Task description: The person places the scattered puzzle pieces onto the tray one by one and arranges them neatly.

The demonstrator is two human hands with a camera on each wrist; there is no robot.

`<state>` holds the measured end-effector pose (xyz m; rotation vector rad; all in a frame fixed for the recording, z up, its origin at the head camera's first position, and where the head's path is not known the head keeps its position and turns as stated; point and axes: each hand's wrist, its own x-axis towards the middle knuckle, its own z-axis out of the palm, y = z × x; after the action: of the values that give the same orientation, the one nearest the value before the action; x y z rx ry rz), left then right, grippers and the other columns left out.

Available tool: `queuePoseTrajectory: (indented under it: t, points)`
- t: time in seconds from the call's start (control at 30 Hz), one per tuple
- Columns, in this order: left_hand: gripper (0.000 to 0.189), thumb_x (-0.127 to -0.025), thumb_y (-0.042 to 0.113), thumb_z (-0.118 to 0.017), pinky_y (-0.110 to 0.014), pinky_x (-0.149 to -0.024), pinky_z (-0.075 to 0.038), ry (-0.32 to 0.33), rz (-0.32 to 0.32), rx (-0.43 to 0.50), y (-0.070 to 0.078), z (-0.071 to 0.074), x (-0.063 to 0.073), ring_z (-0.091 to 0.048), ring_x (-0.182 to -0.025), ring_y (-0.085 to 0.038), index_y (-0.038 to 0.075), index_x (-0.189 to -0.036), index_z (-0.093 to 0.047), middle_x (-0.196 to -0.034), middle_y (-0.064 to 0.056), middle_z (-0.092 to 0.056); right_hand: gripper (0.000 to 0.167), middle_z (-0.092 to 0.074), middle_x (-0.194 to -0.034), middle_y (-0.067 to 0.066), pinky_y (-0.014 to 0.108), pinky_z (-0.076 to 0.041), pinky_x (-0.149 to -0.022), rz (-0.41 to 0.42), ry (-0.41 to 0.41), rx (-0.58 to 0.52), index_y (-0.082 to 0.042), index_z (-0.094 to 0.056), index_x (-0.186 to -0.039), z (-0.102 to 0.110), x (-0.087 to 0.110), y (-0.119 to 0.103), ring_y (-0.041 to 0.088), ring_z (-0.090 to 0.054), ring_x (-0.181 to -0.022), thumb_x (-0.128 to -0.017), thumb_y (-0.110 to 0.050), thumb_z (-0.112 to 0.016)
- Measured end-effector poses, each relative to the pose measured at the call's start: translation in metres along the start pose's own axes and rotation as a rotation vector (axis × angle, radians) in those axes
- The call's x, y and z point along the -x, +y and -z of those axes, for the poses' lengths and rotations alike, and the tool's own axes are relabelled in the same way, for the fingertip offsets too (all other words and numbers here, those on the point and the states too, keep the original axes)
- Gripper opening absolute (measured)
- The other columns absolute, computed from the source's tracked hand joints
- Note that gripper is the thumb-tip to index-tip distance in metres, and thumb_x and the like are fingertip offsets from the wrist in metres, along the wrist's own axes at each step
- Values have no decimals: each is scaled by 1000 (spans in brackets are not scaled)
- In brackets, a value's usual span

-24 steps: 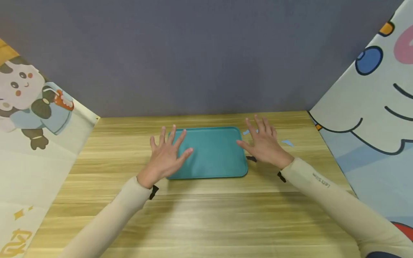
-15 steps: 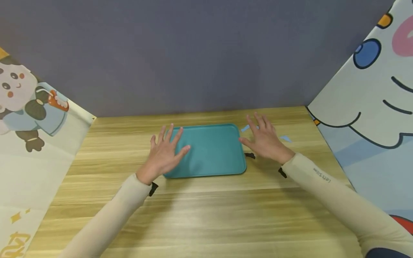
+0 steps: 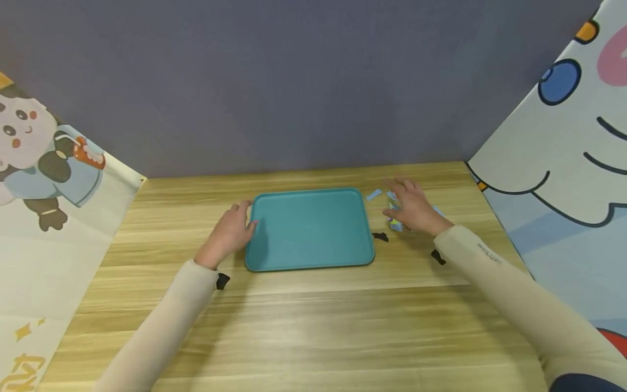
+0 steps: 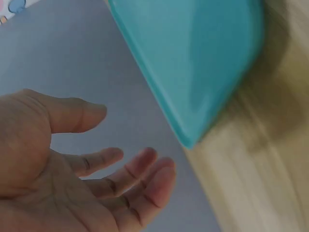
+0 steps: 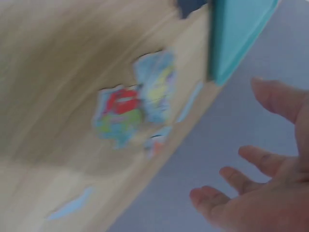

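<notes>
A teal rectangular tray [image 3: 309, 228] lies on the wooden table, its inside bare. My left hand [image 3: 229, 233] hovers at the tray's left edge, fingers loosely bent. In the left wrist view that hand [image 4: 91, 169] holds nothing, and a gap shows between its fingers and the tray corner [image 4: 188, 130]. Over several flat picture pieces to the right of the tray is my right hand [image 3: 411, 207]. The right wrist view shows its fingers [image 5: 260, 159] relaxed and apart from the pieces, including a red-and-green one [image 5: 118, 111] and a blue-and-yellow one [image 5: 157, 87].
Thin light-blue pieces lie by the tray's far right corner [image 3: 374, 195] and farther right [image 5: 70, 205]. A dark flat piece [image 3: 380, 237] sits beside the tray's right edge. A grey wall [image 3: 303, 87] closes the back; cartoon-printed panels [image 3: 563, 179] flank the table [image 3: 303, 326].
My left hand has drawn left off the tray, its spread fingers bending. My right hand has shifted slightly right and dropped lower, its fingers less spread, exposing more coloured pieces.
</notes>
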<state>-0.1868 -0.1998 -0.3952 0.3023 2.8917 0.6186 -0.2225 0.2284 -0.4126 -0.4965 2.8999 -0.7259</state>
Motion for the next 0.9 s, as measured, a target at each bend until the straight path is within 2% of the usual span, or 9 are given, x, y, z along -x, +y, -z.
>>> queuePoseTrajectory:
  t: [0.17,0.3,0.4,0.47,0.57,0.7,0.9]
  points:
    - [53,-99,16,-49,-50,-81,-46,-82,75,37,-17,-4,-8,-57,-100,-37,-4,-143,-27,-113,-26,-56,65,-30,-140,30,60,-19,-103,-25,-24,-9,7,-36,-140,-3,-6,19,49,-22,-129,-87,-11,-69]
    - [55,-99,17,-49,-49,-82,-46,-124,117,57,-25,-6,-11,-58,-99,-37,-3,-144,-24,-114,-27,-57,57,-42,-134,30,57,-13,-106,-26,-61,-7,8,-47,-132,-3,-10,28,47,-28,-127,-84,-8,-71]
    - [56,-99,15,-50,-47,-78,-47,-145,142,67,-28,-8,-12,-59,-93,-33,-1,-145,-23,-114,-27,-57,53,-49,-129,29,55,-7,-107,-8,-85,31,9,-55,-125,-5,-9,31,46,-34,-125,-80,-9,-76]
    - [55,-98,13,-49,-44,-75,-47,-158,150,73,-30,-9,-13,-58,-87,-30,-1,-145,-24,-112,-25,-58,56,-48,-130,29,56,-8,-107,-29,-108,31,8,-55,-126,-6,-8,33,46,-35,-124,-79,-13,-78]
    - [53,-98,12,-48,-42,-74,-47,-181,156,84,-34,-12,-15,-57,-83,-27,0,-145,-25,-110,-23,-59,61,-46,-132,28,56,-18,-104,-46,-122,23,7,-53,-128,-9,-6,36,45,-37,-118,-77,-15,-79]
    - [51,-98,10,-47,-41,-75,-46,-213,152,99,-39,-15,-18,-56,-83,-25,-2,-143,-27,-107,-20,-60,59,-46,-134,25,52,-32,-94,-43,-127,31,5,-55,-127,-12,-4,39,39,-36,-109,-77,-15,-80]
    - [55,-97,9,-49,-38,-72,-46,-230,144,140,-43,-20,-21,-57,-78,-24,-4,-144,-24,-97,-16,-62,60,-47,-134,24,54,-31,-94,-35,-128,43,4,-58,-124,-16,-3,42,39,-37,-108,-76,-23,-81]
